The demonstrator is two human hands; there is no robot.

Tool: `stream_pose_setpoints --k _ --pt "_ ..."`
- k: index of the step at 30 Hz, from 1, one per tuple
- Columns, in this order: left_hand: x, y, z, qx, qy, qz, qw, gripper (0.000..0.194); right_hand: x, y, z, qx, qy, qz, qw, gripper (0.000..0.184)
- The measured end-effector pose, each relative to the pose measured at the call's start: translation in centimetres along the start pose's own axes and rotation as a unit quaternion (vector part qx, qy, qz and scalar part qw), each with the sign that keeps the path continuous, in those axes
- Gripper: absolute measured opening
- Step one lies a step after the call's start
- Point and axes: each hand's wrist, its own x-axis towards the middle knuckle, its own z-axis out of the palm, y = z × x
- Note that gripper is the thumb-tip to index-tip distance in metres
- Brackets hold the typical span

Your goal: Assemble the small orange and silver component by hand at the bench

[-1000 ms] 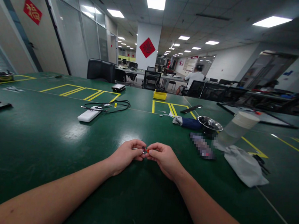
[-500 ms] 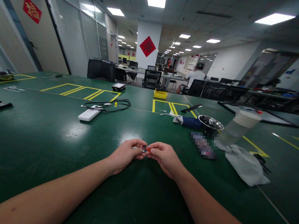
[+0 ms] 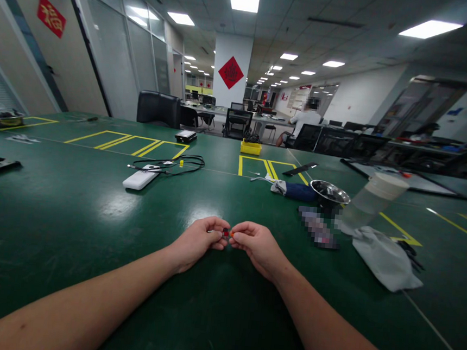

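Both my forearms rest on the green table (image 3: 70, 220), and my hands meet near its middle. My left hand (image 3: 199, 241) is closed in a pinch on a tiny dark and red part (image 3: 225, 232). My right hand (image 3: 256, 246) is also pinched shut, its fingertips on a small orange piece (image 3: 232, 233) that touches the dark part. The two pieces are too small to name.
A white power bank (image 3: 140, 179) with a black cable (image 3: 173, 164) lies ahead on the left. At right are a steel bowl (image 3: 329, 194), a plastic jar (image 3: 368, 203), a grey cloth (image 3: 385, 259) and a blue roll (image 3: 297, 191). A yellow box (image 3: 250, 147) sits farther back. A person (image 3: 306, 121) sits far off.
My hands stay together in the same place. The fingertips have shifted slightly around the small pieces, and the view has nudged a little.
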Motion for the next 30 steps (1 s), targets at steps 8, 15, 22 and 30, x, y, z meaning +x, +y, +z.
stream_pose_setpoints --k 8,15,22,30 --pt "-0.19 0.34 0.09 0.017 0.005 0.009 1.0 0.027 0.22 0.08 0.07 0.012 0.013 0.006 1.0 0.018" --pt "-0.14 0.22 0.17 0.01 0.017 0.004 1.0 0.03 0.09 -0.06 0.13 0.01 0.0 0.002 1.0 0.015" --pt "-0.23 0.45 0.28 0.003 0.019 -0.011 1.0 0.027 0.22 0.13 0.01 0.01 -0.004 -0.004 1.0 0.017" --pt "-0.09 0.11 0.07 0.002 0.013 0.002 1.0 0.026 0.08 0.1 -0.02 -0.004 0.0 -0.006 1.0 0.019"
